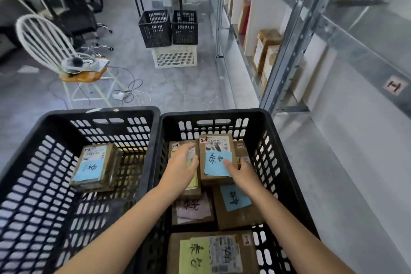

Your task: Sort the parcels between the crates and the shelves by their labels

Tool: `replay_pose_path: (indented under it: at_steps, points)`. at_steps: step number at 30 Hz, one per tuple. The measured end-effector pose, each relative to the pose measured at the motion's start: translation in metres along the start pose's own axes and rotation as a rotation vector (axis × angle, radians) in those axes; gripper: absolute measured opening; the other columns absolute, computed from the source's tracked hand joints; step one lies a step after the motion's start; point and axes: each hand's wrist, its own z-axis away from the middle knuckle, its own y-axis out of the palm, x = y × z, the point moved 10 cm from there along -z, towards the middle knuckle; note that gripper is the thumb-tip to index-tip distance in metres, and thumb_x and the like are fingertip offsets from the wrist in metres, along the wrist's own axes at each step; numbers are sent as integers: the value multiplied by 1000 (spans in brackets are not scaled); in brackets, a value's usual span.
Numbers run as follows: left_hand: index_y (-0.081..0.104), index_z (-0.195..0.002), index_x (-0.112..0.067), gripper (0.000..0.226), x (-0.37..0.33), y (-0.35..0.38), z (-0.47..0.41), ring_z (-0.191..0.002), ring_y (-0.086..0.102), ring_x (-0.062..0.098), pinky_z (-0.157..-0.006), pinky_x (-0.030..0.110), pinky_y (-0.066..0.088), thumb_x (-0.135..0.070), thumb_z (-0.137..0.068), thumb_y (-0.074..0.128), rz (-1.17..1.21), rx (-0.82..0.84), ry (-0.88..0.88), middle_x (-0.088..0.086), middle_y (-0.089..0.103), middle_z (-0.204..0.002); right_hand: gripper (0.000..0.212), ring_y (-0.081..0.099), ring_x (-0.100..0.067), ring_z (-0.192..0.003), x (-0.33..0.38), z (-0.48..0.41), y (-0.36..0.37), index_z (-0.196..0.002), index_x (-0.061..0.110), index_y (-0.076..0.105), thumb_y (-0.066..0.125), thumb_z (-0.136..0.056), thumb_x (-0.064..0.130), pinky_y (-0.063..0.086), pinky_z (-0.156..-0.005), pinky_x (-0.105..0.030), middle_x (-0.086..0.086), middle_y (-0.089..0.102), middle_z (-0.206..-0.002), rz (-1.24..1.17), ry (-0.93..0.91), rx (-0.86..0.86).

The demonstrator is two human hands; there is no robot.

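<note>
Two black crates stand side by side in front of me. The left crate holds a stack of brown parcels with a blue note on top. The right crate holds several brown parcels. My left hand lies with straight fingers on a parcel with a yellow note. My right hand touches the right side of the raised parcel marked 2-4, which carries a blue note. Below lie a parcel with a pink note, one with a blue note and a near one with a yellow-green note.
A metal shelf unit rises on the right with brown boxes on its levels and a tag on a beam. Farther off, two black crates sit on a white crate. A white chair and floor cables lie to the left.
</note>
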Motion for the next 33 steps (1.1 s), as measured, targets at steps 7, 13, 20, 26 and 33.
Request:
replay_pose_path:
  at_steps: [7,13,20,26,33]
  points:
    - [45,-144,-19,45,-29,-29,4,-131,41,5,-103,15,27,-24,-100,52,-57,37,115,-4,48,-146,51,49,-3,-106,52,51,-46,-148,17,39,47,-102,37,40,-66,-5,1,44,-141,352,-252,-181]
    - [42,-145,-14,48,-55,-54,45,-140,37,15,-109,18,23,-26,-99,54,-50,12,248,0,45,-149,50,48,-9,-125,86,114,-42,-149,20,37,47,-102,35,40,-81,-13,6,43,-145,525,-398,-227]
    - [28,-154,-17,62,-56,-96,101,-151,12,10,-116,17,-6,-37,-100,52,-186,13,477,-1,23,-163,51,37,-17,-136,127,188,-39,-146,22,39,51,-99,37,32,-107,-28,3,42,-148,642,-463,-382]
    - [30,-153,-13,63,-53,-114,156,-150,13,12,-105,1,-15,-35,-99,55,-115,57,621,1,24,-162,58,20,-14,-148,129,267,-16,-153,21,32,49,-101,38,19,-122,-35,3,29,-160,652,-411,-467]
    - [33,-151,-8,60,-107,-116,231,-149,19,18,-124,30,9,-31,-100,55,-64,131,890,7,29,-159,55,31,-13,-141,100,387,-14,-150,19,37,52,-100,36,20,-114,-22,0,39,-153,709,-294,-659]
